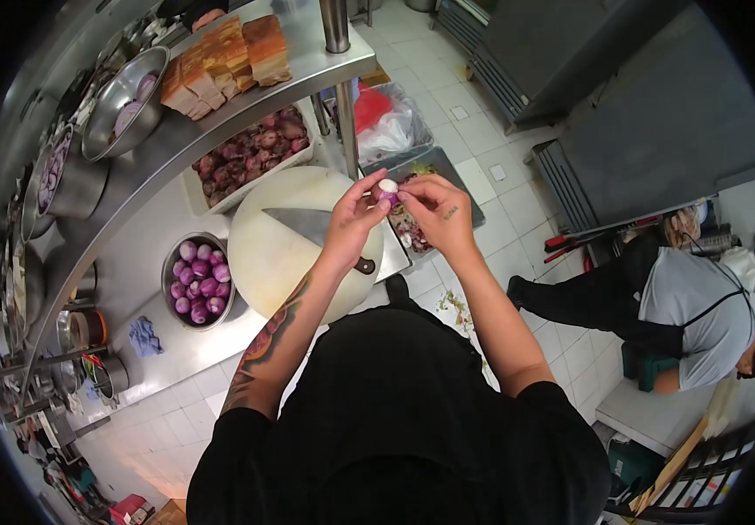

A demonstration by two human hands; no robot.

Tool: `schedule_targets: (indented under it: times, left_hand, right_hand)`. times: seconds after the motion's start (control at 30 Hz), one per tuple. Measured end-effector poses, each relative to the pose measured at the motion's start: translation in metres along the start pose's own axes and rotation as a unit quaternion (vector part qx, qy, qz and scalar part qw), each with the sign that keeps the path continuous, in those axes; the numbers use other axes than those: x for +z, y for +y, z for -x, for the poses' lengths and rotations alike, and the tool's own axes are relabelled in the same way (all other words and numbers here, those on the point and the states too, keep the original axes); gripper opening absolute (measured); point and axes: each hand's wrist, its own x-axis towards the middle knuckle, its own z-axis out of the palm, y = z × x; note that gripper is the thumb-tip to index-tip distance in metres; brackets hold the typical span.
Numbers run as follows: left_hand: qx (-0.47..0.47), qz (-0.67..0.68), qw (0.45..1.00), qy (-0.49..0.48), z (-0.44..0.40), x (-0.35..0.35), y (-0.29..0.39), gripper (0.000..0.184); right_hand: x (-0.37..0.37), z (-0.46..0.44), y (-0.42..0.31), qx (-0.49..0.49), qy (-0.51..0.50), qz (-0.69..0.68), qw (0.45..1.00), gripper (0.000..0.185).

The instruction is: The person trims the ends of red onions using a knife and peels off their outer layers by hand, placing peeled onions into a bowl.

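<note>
While the left hand (pixel 354 220) pinches an onion (pixel 387 192), the right (pixel 441 210) does too.

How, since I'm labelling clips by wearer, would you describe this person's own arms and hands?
Both sleeves are short and black. A dark, reddish-patched tattoo marks the left forearm. The right hand, gloveless, has a small dark marking; the left hand, also gloveless, shows a fainter one.

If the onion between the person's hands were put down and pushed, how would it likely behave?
The onion would probably roll, given its rounded shape. Its exposed white part looks smooth, so it may be slippery. It is likely light, being small enough to hold in the fingers of the left hand and right hand.
</note>
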Motion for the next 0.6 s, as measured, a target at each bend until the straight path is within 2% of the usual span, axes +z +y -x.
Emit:
schedule_targets:
  times: [0.23,0.37,0.43,0.6]
  left_hand:
    - [0.066,-0.097,0.993,0.010,0.005,0.008,0.013,0.054]
    - [0.072,-0.096,0.993,0.009,0.007,0.002,0.011,0.055]
    - [0.031,-0.048,0.998,0.023,0.009,-0.003,0.008,0.056]
    - [0.040,-0.046,0.997,0.046,0.012,-0.005,0.005,0.055]
  right_hand:
    - [0.006,0.003,-0.008,-0.018,0.013,0.027,0.999,0.011]
    - [0.013,0.003,0.007,-0.004,0.013,0.023,1.000,0.011]
    - [0.018,0.001,0.011,0.050,0.023,-0.048,0.997,0.010]
    - [0.029,0.010,0.004,0.047,0.022,-0.057,0.997,0.009]
